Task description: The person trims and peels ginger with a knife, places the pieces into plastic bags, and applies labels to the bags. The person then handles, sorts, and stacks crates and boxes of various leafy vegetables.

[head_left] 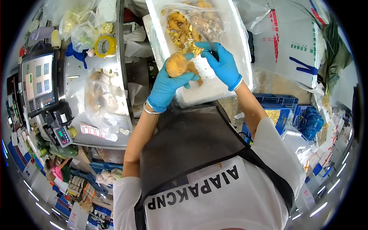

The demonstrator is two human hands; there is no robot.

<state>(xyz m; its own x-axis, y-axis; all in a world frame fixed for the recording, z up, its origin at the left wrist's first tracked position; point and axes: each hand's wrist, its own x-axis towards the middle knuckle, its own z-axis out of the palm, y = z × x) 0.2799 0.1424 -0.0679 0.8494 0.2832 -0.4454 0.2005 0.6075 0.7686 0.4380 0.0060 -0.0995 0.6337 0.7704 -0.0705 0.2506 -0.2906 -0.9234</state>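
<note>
One white foam box [188, 96] stood at the upper centre of the frame, with knobbly ginger pieces [178, 31] inside, partly under clear plastic. One left hand [163, 87], blue-gloved, was over the box's near left corner, its grip clamped around one rounded ginger root [177, 64]. One right hand [223, 66], likewise gloved, was over the box, its grip closed on one dark-handled tool [214, 56]; most was hidden, and I could not tell its kind. At left, one metal table [74, 97] carried one yellow tape roll [105, 46]; one lit screen [39, 78] stood farther left.
</note>
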